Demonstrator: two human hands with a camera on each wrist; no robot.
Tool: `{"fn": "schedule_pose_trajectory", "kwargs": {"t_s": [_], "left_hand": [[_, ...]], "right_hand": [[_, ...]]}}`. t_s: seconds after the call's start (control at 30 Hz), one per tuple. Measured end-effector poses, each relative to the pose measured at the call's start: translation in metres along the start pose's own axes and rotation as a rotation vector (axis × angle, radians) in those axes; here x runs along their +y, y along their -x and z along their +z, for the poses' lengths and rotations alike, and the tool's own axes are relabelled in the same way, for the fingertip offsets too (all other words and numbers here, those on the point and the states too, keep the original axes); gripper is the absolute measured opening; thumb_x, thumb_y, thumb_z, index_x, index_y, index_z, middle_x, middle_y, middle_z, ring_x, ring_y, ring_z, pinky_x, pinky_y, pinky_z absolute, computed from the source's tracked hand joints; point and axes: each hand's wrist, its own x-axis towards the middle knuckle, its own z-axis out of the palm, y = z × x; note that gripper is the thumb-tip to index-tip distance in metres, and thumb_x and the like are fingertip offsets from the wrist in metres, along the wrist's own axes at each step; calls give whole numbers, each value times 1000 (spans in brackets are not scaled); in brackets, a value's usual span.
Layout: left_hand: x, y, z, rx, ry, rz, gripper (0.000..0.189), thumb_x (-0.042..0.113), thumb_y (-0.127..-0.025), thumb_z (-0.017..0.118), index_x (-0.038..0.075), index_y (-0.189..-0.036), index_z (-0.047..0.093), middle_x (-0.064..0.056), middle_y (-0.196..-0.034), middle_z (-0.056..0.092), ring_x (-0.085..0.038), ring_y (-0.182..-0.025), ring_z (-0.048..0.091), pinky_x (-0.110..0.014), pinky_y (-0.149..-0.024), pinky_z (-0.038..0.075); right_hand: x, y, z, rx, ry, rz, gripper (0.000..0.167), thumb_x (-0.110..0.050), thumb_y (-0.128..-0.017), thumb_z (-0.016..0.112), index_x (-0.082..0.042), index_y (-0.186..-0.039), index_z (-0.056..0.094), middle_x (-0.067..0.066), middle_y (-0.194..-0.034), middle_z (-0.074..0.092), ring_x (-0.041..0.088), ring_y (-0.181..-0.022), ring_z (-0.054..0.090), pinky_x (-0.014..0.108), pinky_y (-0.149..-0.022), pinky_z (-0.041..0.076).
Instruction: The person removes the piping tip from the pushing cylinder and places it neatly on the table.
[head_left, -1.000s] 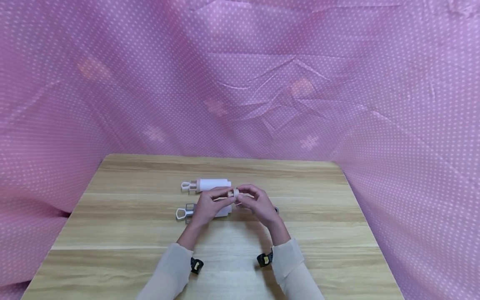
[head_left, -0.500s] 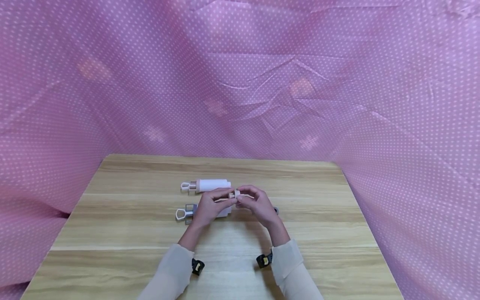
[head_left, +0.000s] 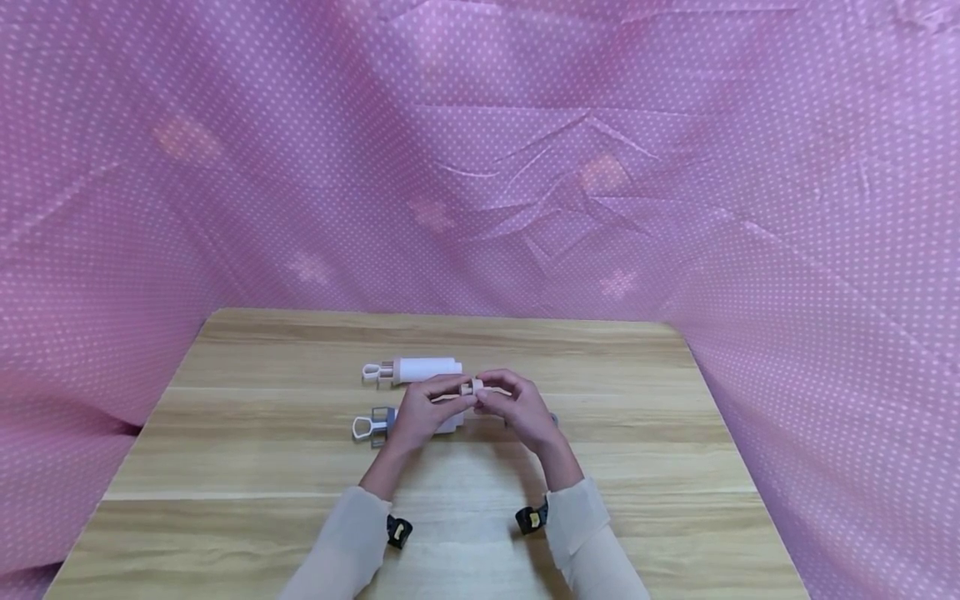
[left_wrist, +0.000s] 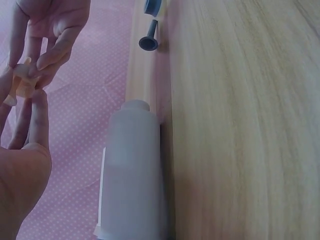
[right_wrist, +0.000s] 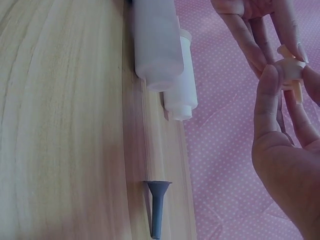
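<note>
A small cream plastic fitting [head_left: 472, 387], with a rounded collar and narrow projecting parts, is up above the table between both hands. My left hand [head_left: 420, 410] pinches its left side between thumb and fingers. On the other side, the thumb and fingers of my right hand [head_left: 521, 410] pinch it too. Fingertips cover part of the fitting [right_wrist: 290, 72] in the right wrist view. Below the left hand lies a plunger syringe with a grey end [head_left: 381, 427], its pale barrel [left_wrist: 132, 170] partly hidden by that hand in the head view.
Behind the left hand lies a second white plunger syringe [head_left: 429, 369] with a loop handle. A grey funnel-shaped nozzle [right_wrist: 158, 200] and a blue-grey round piece [left_wrist: 153, 6] lie on the wooden table [head_left: 262, 467]. Pink dotted cloth [head_left: 480, 208] surrounds the table.
Both hands have drifted slightly to the right with the cream fitting, keeping their pinch on it. The syringes on the table have not moved.
</note>
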Motion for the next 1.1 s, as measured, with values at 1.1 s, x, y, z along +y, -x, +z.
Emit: {"fn": "schedule_pose_trajectory", "kwargs": {"t_s": [1.1], "left_hand": [[-2,-17,19,254,-57,28,29,-2,-82,82,-11,-105,68,-24,-94,67,-26,-83,62,-21,-72,53]], "right_hand": [[-2,7,-33,214,152,44,37,-7,-95,71,8,-127,61,10,-115,63,20,-86,67,32,-68,56]]}}
